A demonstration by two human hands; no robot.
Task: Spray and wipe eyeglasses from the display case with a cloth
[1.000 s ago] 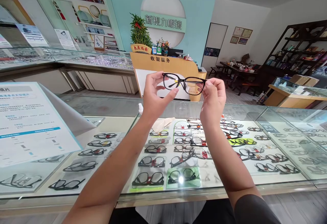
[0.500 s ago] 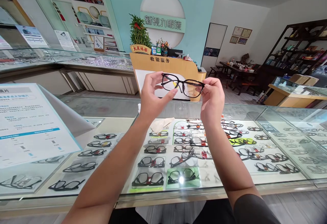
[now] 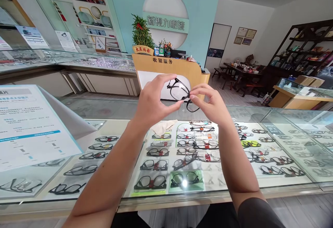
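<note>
A pair of black-framed eyeglasses (image 3: 179, 90) is up in front of me, above the glass counter, tilted with one lens higher than the other. My left hand (image 3: 152, 99) grips the frame around the upper lens, its index finger at the top corner and its thumb by the lower rim. The thumb and fingers of my right hand (image 3: 209, 104) pinch the frame near the bridge. Part of the lower lens is hidden behind my right hand. Below, a beige cloth (image 3: 163, 127) lies on the counter.
The glass display counter (image 3: 125, 190) holds rows of eyeglasses (image 3: 151, 183). A printed sign (image 3: 33, 127) stands on its left part. Beyond are a wooden cashier desk (image 3: 189, 68) with a potted plant (image 3: 142, 32), and another display case (image 3: 104, 61) on the left.
The eyeglasses have turned from nearly level to a steep tilt. My right hand has moved left from the outer end of the frame to near the bridge.
</note>
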